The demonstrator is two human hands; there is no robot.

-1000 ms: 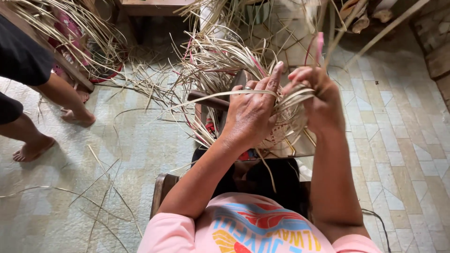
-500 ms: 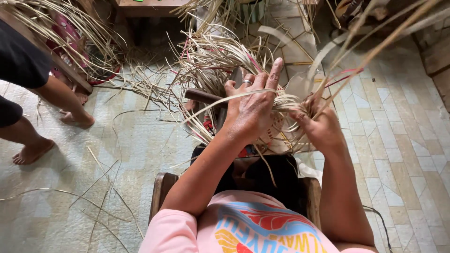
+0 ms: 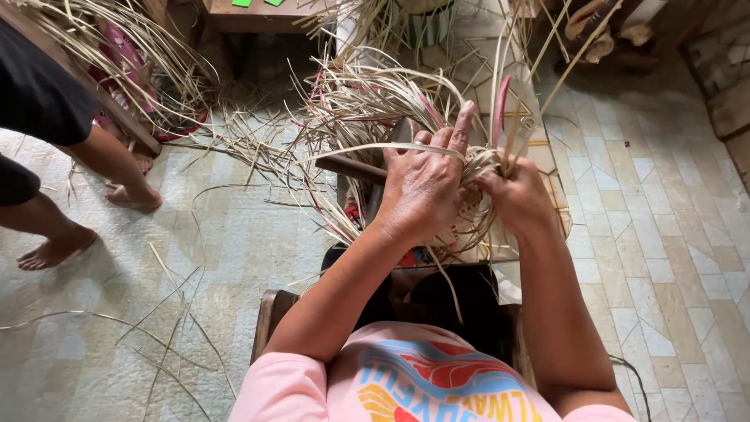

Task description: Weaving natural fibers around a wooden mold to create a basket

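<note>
From the head view, the left hand [image 3: 422,191] lies on a bundle of dry tan straw [image 3: 367,101], fingers curled around it. The right hand [image 3: 519,195] pinches strips tight. The bundle sits above the lap. Bare floor [image 3: 664,234] lies open at right; another person's feet [image 3: 55,246] stand far left.

Around you: pale patterned tile floor [image 3: 664,234], wooden table [image 3: 258,16] at top, another person's bare feet [image 3: 55,248] at left, daylight soft.
</note>
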